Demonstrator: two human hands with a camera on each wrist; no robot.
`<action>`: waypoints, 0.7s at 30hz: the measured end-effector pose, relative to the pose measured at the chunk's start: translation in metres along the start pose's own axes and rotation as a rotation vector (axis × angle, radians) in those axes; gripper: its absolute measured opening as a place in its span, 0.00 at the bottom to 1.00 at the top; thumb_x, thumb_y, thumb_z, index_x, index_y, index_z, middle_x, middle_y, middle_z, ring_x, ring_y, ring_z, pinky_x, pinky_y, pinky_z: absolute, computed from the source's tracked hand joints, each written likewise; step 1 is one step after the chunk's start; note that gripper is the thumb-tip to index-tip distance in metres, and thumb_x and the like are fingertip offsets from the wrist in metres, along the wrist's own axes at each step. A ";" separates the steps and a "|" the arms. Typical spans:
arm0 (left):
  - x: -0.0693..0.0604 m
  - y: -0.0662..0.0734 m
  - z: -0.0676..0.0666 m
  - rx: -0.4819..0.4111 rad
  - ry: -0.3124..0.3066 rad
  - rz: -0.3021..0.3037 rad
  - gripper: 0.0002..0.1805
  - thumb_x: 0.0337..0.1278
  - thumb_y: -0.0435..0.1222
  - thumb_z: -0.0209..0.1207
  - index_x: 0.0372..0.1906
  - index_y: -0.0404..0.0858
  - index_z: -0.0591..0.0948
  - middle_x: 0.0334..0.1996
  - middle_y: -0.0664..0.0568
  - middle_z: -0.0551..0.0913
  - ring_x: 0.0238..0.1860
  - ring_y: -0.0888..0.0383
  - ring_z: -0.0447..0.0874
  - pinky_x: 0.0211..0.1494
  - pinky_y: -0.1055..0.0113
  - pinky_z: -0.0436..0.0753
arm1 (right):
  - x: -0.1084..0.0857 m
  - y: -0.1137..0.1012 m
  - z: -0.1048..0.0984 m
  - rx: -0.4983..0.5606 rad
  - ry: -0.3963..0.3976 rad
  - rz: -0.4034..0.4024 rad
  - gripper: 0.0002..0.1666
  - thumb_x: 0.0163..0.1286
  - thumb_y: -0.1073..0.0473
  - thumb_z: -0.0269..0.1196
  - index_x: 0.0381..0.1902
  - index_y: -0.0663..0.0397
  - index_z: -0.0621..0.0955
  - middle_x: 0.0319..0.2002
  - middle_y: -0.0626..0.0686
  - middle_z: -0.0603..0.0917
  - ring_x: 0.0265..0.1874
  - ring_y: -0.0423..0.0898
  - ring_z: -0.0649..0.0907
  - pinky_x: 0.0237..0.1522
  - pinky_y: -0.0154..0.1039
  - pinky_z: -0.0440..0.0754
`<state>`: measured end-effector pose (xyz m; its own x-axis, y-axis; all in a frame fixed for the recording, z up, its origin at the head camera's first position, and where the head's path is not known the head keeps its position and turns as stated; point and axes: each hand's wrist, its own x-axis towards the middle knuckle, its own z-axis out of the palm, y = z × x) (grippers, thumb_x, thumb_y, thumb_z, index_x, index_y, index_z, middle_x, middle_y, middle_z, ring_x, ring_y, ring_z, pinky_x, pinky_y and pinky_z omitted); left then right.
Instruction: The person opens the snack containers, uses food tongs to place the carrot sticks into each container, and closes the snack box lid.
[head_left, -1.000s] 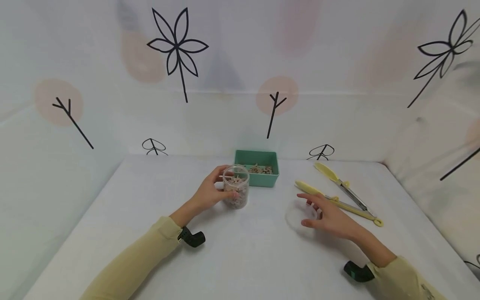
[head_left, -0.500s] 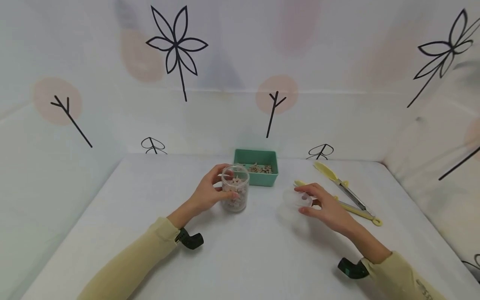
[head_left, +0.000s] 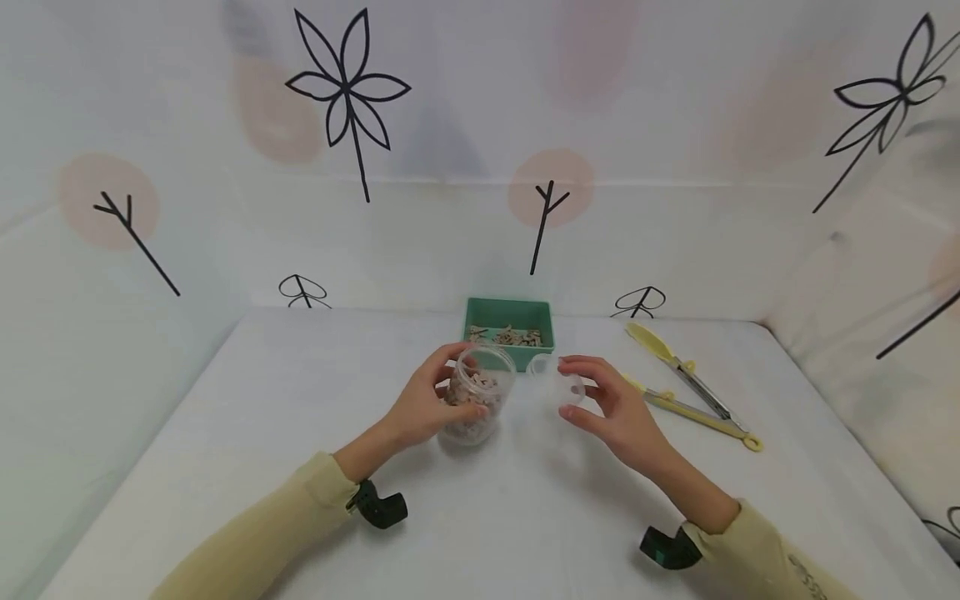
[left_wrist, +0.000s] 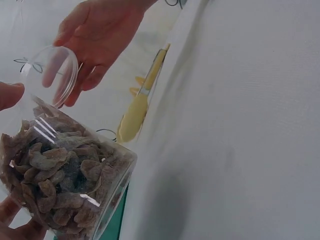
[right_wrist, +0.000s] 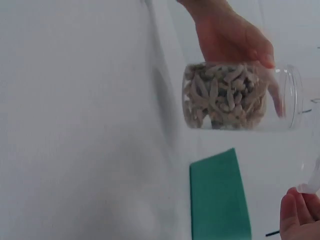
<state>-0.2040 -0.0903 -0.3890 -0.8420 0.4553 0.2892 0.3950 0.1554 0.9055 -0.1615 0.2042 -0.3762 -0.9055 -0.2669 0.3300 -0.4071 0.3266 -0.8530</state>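
Observation:
My left hand (head_left: 423, 404) grips a clear jar (head_left: 480, 408) partly filled with brownish-grey dried strips. The jar tilts to the right, its wide mouth uncovered. In the right wrist view the left hand (right_wrist: 227, 32) holds the jar (right_wrist: 225, 97) from behind. Just right of the mouth, my right hand (head_left: 622, 417) pinches a clear round lid (head_left: 551, 383) between thumb and fingers. Seen from the left wrist, the lid (left_wrist: 55, 75) is close to the jar (left_wrist: 65, 175), in front of the right hand (left_wrist: 102, 35). Whether lid and rim touch is hard to tell.
Behind the jar, a green box (head_left: 507, 313) holds similar brownish pieces. Metal tongs (head_left: 705, 417) with yellow ends lie spread on the white table (head_left: 360, 533) at right. A white patterned cloth (head_left: 450, 233) hangs behind and at both sides.
My right hand has moved left with the lid, lifting it off the table and bringing it beside the jar. The left hand has shifted slightly nearer and tipped the jar rightward.

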 end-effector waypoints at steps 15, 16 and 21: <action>-0.008 0.006 0.013 0.152 -0.028 0.013 0.40 0.43 0.40 0.78 0.65 0.44 0.73 0.59 0.54 0.78 0.52 0.53 0.80 0.51 0.56 0.81 | 0.004 -0.004 0.044 0.125 -0.037 -0.087 0.27 0.63 0.67 0.70 0.59 0.56 0.76 0.64 0.52 0.72 0.66 0.48 0.69 0.61 0.37 0.75; -0.009 0.006 0.013 0.169 -0.032 0.016 0.40 0.43 0.41 0.77 0.65 0.44 0.74 0.59 0.54 0.79 0.52 0.53 0.80 0.51 0.56 0.81 | 0.003 -0.004 0.044 0.122 -0.040 -0.090 0.27 0.63 0.67 0.70 0.59 0.55 0.76 0.64 0.52 0.72 0.65 0.48 0.70 0.61 0.39 0.75; -0.010 0.010 0.013 0.262 -0.046 0.031 0.41 0.44 0.45 0.77 0.67 0.43 0.74 0.60 0.55 0.79 0.51 0.56 0.80 0.50 0.59 0.81 | 0.004 -0.004 0.044 0.068 -0.064 -0.090 0.27 0.63 0.64 0.71 0.58 0.51 0.76 0.64 0.50 0.73 0.65 0.48 0.71 0.60 0.49 0.76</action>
<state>-0.1863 -0.0816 -0.3868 -0.8128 0.5016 0.2962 0.5073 0.3595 0.7832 -0.1580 0.1624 -0.3890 -0.8551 -0.3506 0.3820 -0.4757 0.2372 -0.8470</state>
